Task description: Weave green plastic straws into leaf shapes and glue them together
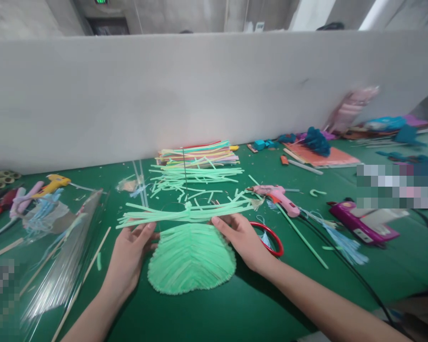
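Observation:
Between my hands is a mint-green leaf made of pipe cleaners (191, 259), its rounded, notched edge towards me. Loose pipe-cleaner ends stick out left and right from its far end, and a thin dark stem wire rises from the middle there. My left hand (131, 249) pinches the leaf's left side near the loose ends, thumb on top. My right hand (244, 240) grips the right side in the same way, thumb over the strands. The fingers beneath are partly hidden.
Cut green pipe cleaners (199, 175) lie beyond the leaf, before a multicoloured bundle (199, 154). To the right are a pink glue gun (278, 197), red-handled scissors (276, 240) and a purple device (364, 223). Clear plastic wrap (60, 270) and a yellow glue gun (53, 184) lie left.

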`<state>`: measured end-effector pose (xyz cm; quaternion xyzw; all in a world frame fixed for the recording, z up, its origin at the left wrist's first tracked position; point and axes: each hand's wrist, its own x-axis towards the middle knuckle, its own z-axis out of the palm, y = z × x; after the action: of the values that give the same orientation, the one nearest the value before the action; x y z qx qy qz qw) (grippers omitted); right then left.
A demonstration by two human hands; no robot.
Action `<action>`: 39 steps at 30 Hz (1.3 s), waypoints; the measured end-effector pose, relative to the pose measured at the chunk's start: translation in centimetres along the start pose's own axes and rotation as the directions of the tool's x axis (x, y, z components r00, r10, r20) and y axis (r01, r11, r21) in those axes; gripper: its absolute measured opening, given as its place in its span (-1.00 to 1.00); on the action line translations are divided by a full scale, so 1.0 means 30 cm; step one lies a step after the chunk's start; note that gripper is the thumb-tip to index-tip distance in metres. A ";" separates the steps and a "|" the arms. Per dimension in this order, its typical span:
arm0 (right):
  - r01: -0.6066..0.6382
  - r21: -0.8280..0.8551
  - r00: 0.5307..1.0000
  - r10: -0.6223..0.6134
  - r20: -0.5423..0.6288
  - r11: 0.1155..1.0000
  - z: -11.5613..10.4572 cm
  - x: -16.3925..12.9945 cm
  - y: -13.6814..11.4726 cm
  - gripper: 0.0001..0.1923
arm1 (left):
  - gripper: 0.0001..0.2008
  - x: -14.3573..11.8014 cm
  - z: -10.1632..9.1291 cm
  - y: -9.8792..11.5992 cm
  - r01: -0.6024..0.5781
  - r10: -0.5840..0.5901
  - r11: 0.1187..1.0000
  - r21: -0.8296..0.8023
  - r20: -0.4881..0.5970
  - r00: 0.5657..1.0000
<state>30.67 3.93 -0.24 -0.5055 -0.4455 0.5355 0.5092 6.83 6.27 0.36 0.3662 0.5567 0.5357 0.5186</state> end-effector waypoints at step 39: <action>-0.180 0.033 0.974 0.174 0.144 0.983 0.010 -0.041 -0.016 -0.49 | -0.64 0.001 0.030 -0.011 0.113 -0.107 0.990 -0.086 0.070 0.992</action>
<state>30.38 2.78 0.38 -0.4925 -0.4210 0.6229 0.4383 7.75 6.46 0.12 0.3286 0.5342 0.5185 0.5813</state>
